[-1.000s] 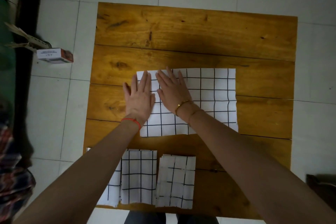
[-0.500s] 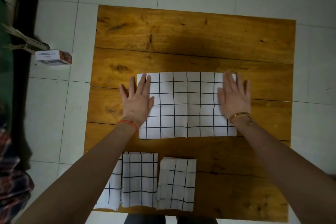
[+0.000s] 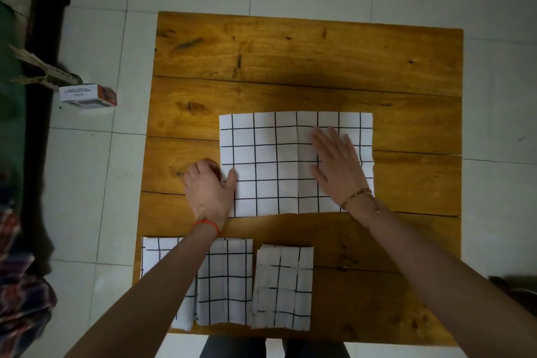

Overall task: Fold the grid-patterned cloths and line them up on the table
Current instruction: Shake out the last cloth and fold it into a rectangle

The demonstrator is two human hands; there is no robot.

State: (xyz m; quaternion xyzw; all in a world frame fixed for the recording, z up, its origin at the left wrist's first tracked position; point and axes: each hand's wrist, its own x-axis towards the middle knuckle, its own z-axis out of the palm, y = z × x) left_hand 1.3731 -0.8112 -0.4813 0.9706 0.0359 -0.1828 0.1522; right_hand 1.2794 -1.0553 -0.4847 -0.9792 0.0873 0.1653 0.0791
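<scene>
Open cloth (image 3: 273, 166) lies flat mid-table (image 3: 290, 52), long axis running left-right, edges square to the table edges, a vertical crease line showing just right of its middle. Left hand (image 3: 207, 189) sits at the cloth's left edge, near the lower corner: fingers curled down at the edge, thumb lying on top of the cloth; grip looks like a pinch on that edge, though the fingertips are hidden. Right hand (image 3: 338, 167) lies flat on the cloth's right half, palm down, fingers straight and spread, pointing away and a little left; grip wide, holding nothing. Three folded cloths (image 3: 282, 288) sit in a row along the table's near edge, long axes running near-far, the left ones partly under the left forearm.
</scene>
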